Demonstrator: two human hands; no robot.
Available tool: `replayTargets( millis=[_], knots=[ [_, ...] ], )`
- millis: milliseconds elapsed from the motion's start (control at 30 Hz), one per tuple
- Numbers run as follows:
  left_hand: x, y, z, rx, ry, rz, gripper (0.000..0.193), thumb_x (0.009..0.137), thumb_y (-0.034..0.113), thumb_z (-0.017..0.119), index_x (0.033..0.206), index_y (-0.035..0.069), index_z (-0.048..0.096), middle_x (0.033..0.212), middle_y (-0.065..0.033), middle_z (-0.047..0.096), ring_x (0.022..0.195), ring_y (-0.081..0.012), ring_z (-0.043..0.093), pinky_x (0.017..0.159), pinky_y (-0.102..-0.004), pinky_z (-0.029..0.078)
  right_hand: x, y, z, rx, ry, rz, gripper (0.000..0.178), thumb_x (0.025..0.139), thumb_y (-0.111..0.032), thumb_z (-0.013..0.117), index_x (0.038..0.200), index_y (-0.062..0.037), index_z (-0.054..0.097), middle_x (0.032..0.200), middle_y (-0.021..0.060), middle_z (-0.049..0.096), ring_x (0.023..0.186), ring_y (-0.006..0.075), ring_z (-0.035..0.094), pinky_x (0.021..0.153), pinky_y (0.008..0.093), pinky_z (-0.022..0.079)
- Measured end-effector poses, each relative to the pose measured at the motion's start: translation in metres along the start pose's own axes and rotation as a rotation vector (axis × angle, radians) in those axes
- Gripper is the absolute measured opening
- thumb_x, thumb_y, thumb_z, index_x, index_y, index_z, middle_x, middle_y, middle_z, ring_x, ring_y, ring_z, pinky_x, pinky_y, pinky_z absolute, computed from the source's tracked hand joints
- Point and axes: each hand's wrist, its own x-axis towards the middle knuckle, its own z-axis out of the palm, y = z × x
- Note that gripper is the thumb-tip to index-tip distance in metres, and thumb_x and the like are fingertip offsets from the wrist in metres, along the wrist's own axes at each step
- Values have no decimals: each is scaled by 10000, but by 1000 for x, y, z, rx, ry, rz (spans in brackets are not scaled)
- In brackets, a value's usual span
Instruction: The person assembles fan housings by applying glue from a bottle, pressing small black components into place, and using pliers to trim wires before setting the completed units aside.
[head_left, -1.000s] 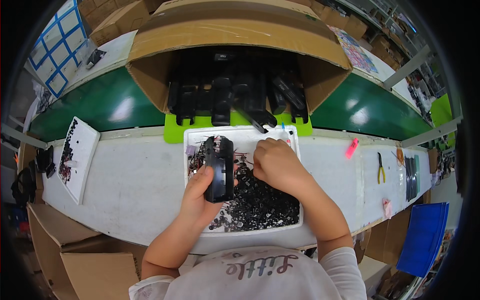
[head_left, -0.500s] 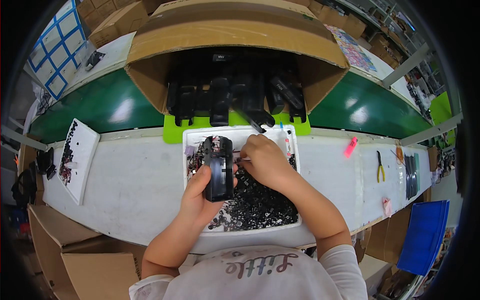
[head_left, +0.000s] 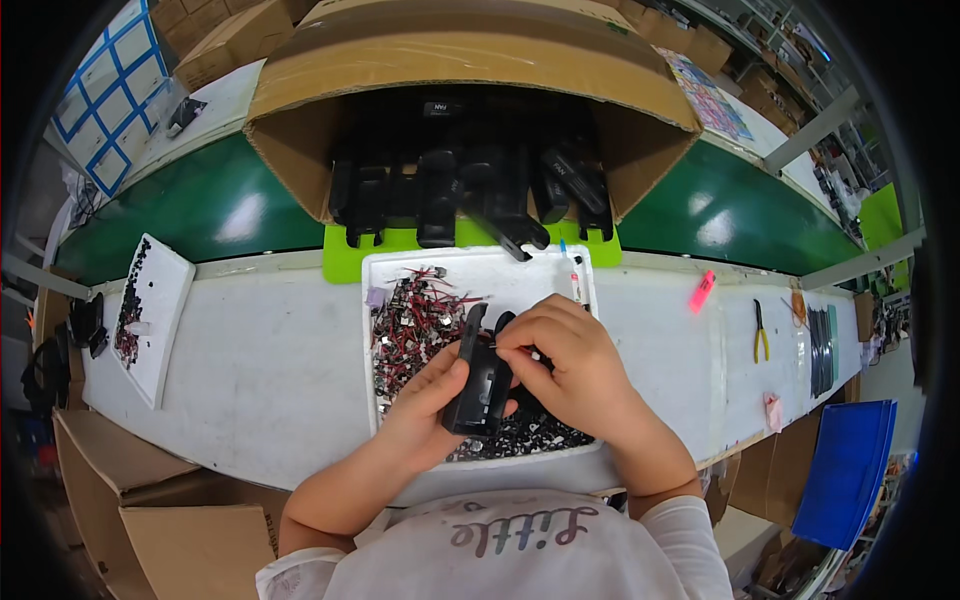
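Observation:
A black plastic housing, open and hollow on its upper side, is tilted in my left hand, whose fingers wrap round it. The thumb and fingers of my right hand are pinched together at the housing's upper end. What they grip is too small and too covered to make out. Beneath both hands lies a white foam tray. Its left side holds a heap of red and black wires with small white connectors, and many small black parts fill its near side.
A big cardboard box with several black housings opens toward me beyond the tray, above a bright green mat. A second foam tray stands left. To the right lie a pink marker and yellow-handled pliers.
My left hand has brought the housing rightward and nearer to me, tilting it. My right hand has come from the wires in the tray to the housing's upper end.

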Motion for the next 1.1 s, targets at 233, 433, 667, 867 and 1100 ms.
replayTargets(
  millis=[233,433,667,867,1100],
  knots=[
    [-3,-5,3,33,-8,-13,407,913,256,489,1260,80,368,1149,-94,512,1066,-220,531,894,-449,470,-2,-6,0,-51,50,35,142,649,20,686,751,-36,605,737,66,582,719,214,544,599,297,449],
    [-4,-5,6,32,-3,-12,405,917,252,480,1259,69,363,1152,-97,510,1047,-222,542,896,-445,474,-5,-4,6,4,72,40,209,642,36,692,807,-31,582,737,61,547,711,213,539,578,298,457],
    [-6,-8,1,71,27,-24,349,918,253,482,1188,37,433,1096,-107,551,959,-232,586,860,-389,490,-9,-7,11,-156,91,-49,247,629,13,657,851,-56,573,683,31,577,718,216,538,591,336,436],
    [-5,-10,3,128,0,-9,318,913,253,499,1135,27,476,1020,-103,583,904,-224,602,802,-345,492,-10,-9,12,-203,52,-98,300,607,43,674,870,-52,565,742,67,555,695,233,544,622,340,439],
    [-5,-7,12,139,64,-20,337,919,278,481,1116,4,481,1018,-109,584,906,-242,603,812,-356,489,-9,-5,5,-121,-19,32,337,659,35,639,973,-37,540,790,58,607,811,249,536,699,351,444]
  ],
)
